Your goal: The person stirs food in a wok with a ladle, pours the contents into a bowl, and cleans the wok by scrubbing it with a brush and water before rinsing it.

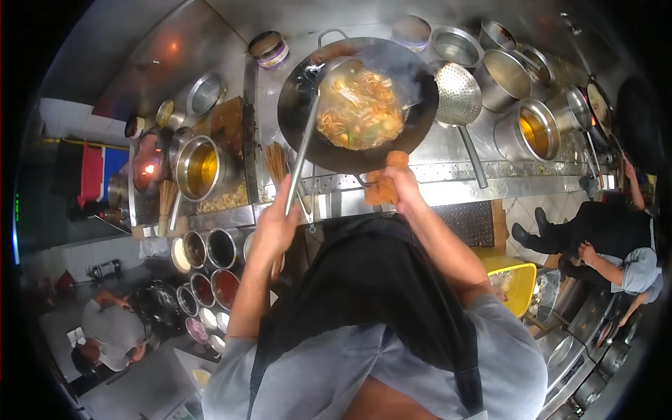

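Note:
My left hand [276, 225] is closed around the end of a long metal ladle [305, 143], whose bowl dips into the far-left part of the food. A dark wok [418, 126] sits on the steel stove, holding noodles in steaming broth [360, 108]. With my right hand [404, 186] I grip an orange-brown cloth [381, 190] at the wok's near edge; part of a dark wok handle shows beside the cloth. Just left of the wok lies a bamboo brush [276, 162]. To its right rests a perforated skimmer [458, 94], its handle pointing toward me.
Pots of yellow oil stand left [199, 168] and right [537, 129]. Several seasoning containers [225, 287] sit at lower left. A yellow bin [518, 283] is at lower right. One other person [112, 329] is at far left, another [609, 234] at far right.

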`<state>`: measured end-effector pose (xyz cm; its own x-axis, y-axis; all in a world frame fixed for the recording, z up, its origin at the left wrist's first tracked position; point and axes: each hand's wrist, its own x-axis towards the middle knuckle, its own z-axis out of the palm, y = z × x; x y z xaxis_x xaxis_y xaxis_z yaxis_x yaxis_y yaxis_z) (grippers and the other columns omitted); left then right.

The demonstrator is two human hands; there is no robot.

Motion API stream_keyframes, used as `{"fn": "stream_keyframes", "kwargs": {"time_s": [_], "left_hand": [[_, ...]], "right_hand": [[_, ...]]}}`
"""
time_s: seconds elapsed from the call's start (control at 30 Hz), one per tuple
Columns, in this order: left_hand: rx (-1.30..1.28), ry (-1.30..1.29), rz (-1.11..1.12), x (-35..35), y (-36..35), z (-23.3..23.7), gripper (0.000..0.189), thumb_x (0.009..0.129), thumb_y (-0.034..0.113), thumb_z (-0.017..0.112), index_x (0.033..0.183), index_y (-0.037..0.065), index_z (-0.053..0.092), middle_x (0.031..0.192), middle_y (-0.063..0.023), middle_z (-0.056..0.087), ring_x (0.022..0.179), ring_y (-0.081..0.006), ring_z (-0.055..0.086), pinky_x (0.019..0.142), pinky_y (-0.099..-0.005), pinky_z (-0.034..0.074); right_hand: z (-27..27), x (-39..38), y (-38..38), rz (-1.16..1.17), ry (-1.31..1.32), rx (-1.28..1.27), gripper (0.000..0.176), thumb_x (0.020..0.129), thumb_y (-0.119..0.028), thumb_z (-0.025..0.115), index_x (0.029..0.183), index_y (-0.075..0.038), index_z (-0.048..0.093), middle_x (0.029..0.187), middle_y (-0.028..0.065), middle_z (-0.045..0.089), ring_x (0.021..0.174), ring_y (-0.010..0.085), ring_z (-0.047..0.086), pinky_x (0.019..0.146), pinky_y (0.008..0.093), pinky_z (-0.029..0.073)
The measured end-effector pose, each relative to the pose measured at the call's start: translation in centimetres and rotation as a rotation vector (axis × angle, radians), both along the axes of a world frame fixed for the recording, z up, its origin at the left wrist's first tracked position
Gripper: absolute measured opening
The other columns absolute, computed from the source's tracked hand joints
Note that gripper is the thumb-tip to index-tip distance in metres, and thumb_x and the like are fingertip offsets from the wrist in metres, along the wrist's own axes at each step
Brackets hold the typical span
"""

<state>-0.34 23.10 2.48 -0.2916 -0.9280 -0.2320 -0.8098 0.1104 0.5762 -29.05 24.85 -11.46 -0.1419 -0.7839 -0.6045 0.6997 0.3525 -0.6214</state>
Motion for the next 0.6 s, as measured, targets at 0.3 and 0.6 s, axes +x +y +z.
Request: {"fn": "stream_keyframes", "kwargs": {"time_s": [0.3, 0.6], "left_hand": [[-0.175, -0.167, -0.032, -1.0, -12.6, -6.8, 0.064, 0.089, 0.018, 0.059, 0.150, 0.019, 0.039, 0.095, -0.0294, 0.067, 0.090, -0.0477, 0.065, 0.082, -0.0553, 0.050], [-0.137, -0.171, -0.362, 1.5, -18.1, -6.4, 0.065, 0.086, 0.012, 0.060, 0.148, 0.025, 0.043, 0.109, -0.0252, 0.067, 0.099, -0.0448, 0.064, 0.088, -0.0493, 0.051]], "right_hand": [[1.1, 0.4, -1.6, 0.004, -0.037, -0.040, 0.030, 0.084, -0.004, 0.054, 0.112, 0.007, 0.051, 0.100, 0.0219, 0.066, 0.087, 0.0354, 0.068, 0.074, 0.0512, 0.060], [-1.7, 0.6, -8.8, 0.034, -0.100, -0.030, 0.032, 0.088, -0.007, 0.053, 0.116, 0.006, 0.049, 0.104, 0.0249, 0.065, 0.091, 0.0392, 0.068, 0.079, 0.0541, 0.059]]}}
